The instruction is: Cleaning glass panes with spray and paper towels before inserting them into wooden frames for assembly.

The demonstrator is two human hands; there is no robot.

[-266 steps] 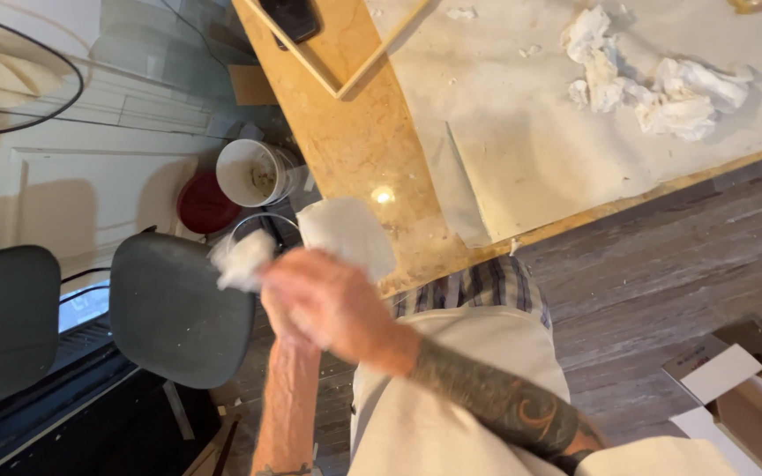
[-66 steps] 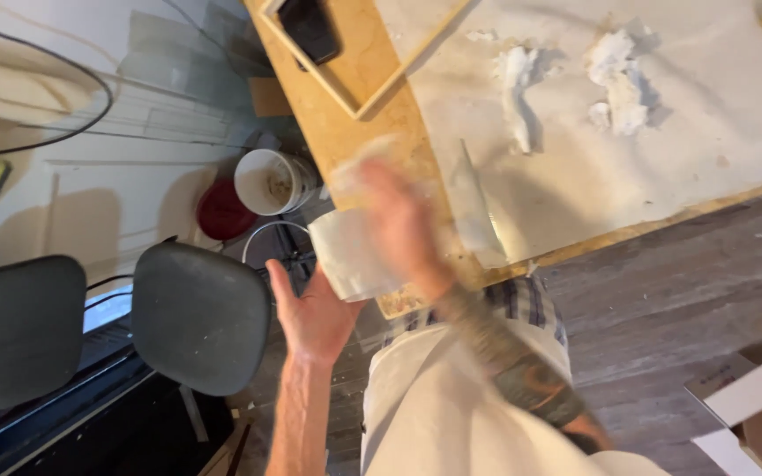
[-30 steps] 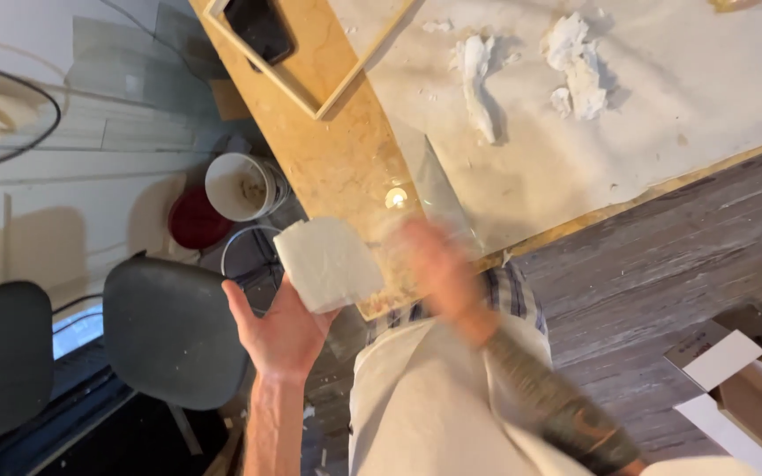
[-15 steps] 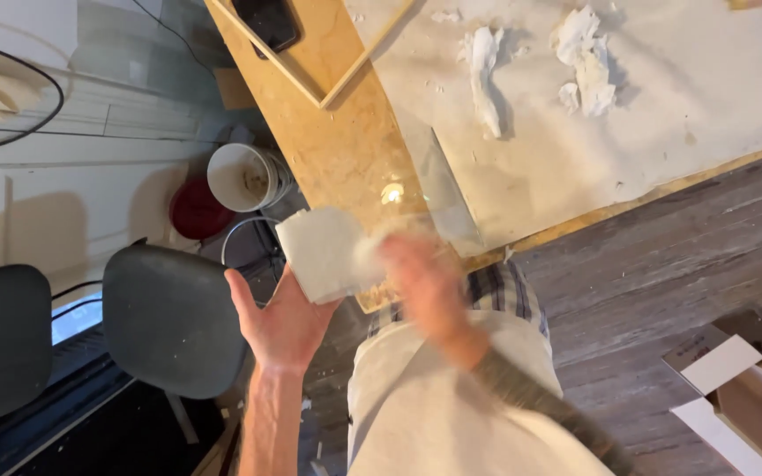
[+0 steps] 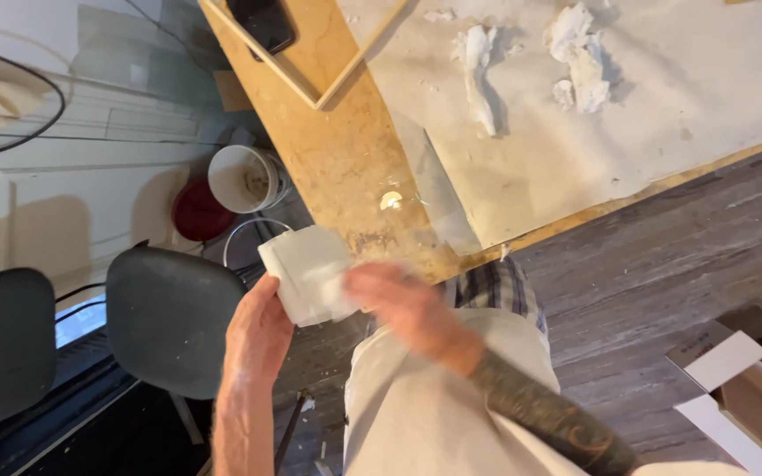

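Observation:
My left hand (image 5: 257, 330) holds a white squarish slab (image 5: 309, 273) from beneath, palm up, in front of my body. My right hand (image 5: 399, 304) is blurred and lies against the slab's right edge; whether it grips anything I cannot see. Above the hands runs a wooden board table (image 5: 337, 159) with a white sheet (image 5: 681, 115) on it that carries crumpled white lumps (image 5: 478, 66).
A dark phone (image 5: 266, 22) lies in a shallow wooden frame at the table's top. A white bucket (image 5: 242, 179) and a red one (image 5: 196, 211) stand on the floor. Two grey chair seats (image 5: 169, 322) are at left. An open cardboard box (image 5: 743, 388) sits at right.
My right hand has shifted left along the slab's edge over the last second. The left hand keeps holding the slab in about the same place.

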